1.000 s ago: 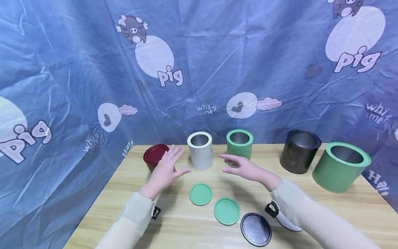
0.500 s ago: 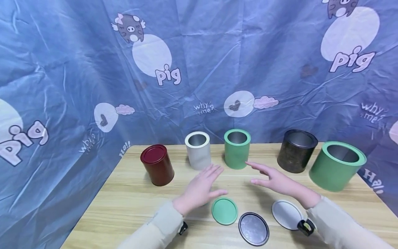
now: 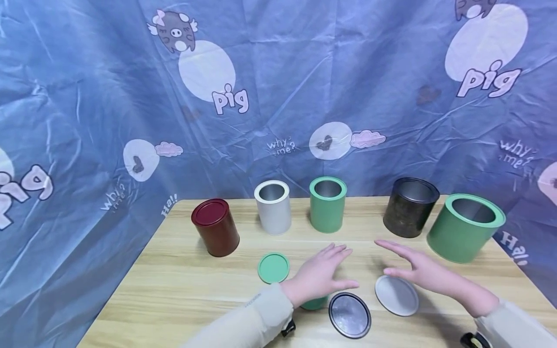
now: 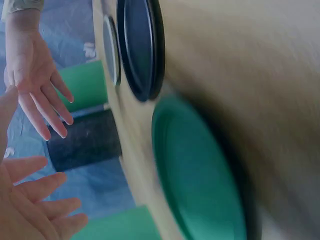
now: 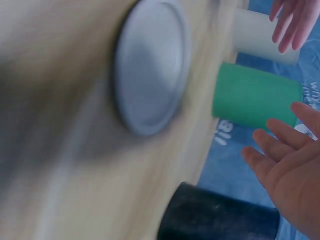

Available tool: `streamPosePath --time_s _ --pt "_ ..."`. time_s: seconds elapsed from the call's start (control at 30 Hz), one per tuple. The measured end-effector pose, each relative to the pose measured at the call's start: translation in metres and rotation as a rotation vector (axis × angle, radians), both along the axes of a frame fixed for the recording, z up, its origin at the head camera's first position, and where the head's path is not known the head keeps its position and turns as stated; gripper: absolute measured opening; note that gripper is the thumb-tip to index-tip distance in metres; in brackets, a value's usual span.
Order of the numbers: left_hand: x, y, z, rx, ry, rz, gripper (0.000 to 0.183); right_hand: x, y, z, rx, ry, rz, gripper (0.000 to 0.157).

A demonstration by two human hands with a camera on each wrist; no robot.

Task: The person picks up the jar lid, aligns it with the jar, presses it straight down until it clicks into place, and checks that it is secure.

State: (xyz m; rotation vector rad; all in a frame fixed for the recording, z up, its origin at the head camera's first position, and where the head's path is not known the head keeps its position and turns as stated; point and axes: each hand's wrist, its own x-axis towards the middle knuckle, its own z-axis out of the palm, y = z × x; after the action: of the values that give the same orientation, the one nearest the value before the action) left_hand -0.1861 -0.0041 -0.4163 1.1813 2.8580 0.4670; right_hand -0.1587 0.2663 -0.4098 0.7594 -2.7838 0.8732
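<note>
As we look down at the table (image 3: 183,290), a black lid (image 3: 350,315) lies nearest us. Just left of the black lid, we see a green lid (image 3: 314,304) partly hidden by the person's wrist. Close on the black lid's right, slightly farther off, lies a white lid (image 3: 396,295). Beyond and left of the black lid hovers the left hand (image 3: 321,273), fingers extended, thumb apart, gripping nothing; beyond and right of it hovers the right hand (image 3: 417,268), likewise spread and unladen. Farther away, left of the black lid, lies a second green lid (image 3: 273,268). Farthest on the table, we find a red can (image 3: 217,229), a white can (image 3: 275,215) and a small green can (image 3: 327,212) beyond and left of the black lid, a black can (image 3: 408,215) and a large green can (image 3: 461,237) beyond and right.
</note>
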Motion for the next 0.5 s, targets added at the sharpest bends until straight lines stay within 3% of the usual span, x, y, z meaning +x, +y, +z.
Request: streamPosePath --time_s 0.13,0.5 --pt "0.004 0.014 -0.005 -0.024 -0.001 -0.028 0.073 0.008 0.015 -0.015 0.020 0.068 0.001 0.064" --pt "0.008 0.037 -0.022 -0.123 0.014 -0.076 0.075 0.021 0.034 -0.044 -0.051 0.163 0.019 0.072"
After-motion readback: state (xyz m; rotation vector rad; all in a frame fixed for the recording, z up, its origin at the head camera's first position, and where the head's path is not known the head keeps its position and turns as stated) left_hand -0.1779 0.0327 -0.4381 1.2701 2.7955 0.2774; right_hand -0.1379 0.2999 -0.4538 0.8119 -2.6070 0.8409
